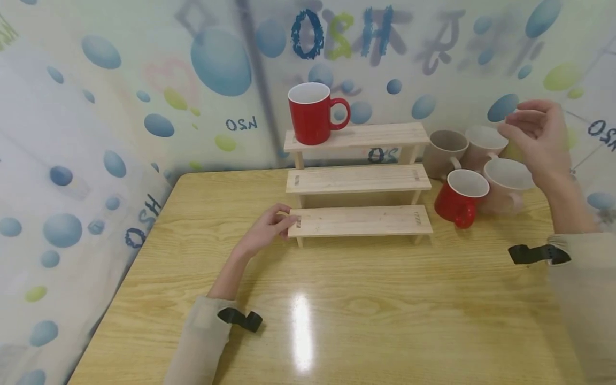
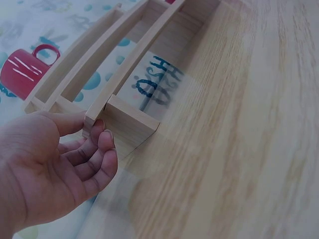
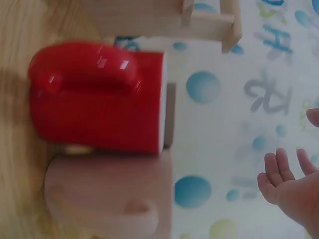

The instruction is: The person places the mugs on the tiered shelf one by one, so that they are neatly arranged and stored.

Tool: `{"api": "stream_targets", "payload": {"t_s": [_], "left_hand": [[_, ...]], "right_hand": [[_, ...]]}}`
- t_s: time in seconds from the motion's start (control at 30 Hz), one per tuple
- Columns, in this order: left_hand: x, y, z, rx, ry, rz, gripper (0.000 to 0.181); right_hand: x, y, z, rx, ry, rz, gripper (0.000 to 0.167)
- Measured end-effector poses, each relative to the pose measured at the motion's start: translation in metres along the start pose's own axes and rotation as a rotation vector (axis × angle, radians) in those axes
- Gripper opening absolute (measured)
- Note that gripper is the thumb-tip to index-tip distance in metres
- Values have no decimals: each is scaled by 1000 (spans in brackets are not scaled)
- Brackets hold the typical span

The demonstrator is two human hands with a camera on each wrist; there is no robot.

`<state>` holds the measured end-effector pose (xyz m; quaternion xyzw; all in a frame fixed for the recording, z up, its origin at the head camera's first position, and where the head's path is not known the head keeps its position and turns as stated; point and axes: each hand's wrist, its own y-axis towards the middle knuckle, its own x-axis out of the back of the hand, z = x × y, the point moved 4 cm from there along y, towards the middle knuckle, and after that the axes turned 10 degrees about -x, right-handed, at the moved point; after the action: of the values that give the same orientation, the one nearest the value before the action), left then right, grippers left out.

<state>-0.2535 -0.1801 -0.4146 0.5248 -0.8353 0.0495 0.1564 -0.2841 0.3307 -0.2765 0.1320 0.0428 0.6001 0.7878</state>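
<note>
A three-step wooden rack stands near the wall, with a red mug at the left of its top step, handle to the right. My left hand pinches the left end of the lowest step between thumb and fingers, as the left wrist view shows at the board's end. My right hand is raised above the mugs at the right, fingers slightly bent, holding nothing. Below it are a second red mug and a pale pink mug; in the right wrist view that red mug is close.
Behind the second red mug stand a grey-brown mug and another pale mug, close together beside the rack's right end. A patterned cloth wall rises behind the wooden table and along its left side.
</note>
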Motion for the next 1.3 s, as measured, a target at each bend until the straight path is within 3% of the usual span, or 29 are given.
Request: {"api": "stream_targets", "payload": {"t_s": [0.07,0.4,0.6,0.77,0.8,1.0,1.13,1.3], "left_hand": [[0,0,0,1,1,1,39],[1,-2,1,4,-7,6,39],[1,-2,1,10,7,0,39],[1,-4,1,18,9,2,40],[1,-4,1,19,9,2,40],[0,-5,1,16,-5,-3,37],[0,-6,1,12,-15,-6,37],[-2,-5,1,0,-18,-1,35]], "right_hand": [[12,1,-8,-51,-96,-41,37],[61,5,-53,-279,-331,-194,29],[80,7,-86,-434,-392,-231,31],[93,10,-112,-538,-412,-213,61],[94,11,-116,-550,-407,-205,61],[95,16,-130,-576,-292,-161,17],[92,19,-133,-576,-227,-187,9],[94,22,-135,-600,-195,-250,14]]}}
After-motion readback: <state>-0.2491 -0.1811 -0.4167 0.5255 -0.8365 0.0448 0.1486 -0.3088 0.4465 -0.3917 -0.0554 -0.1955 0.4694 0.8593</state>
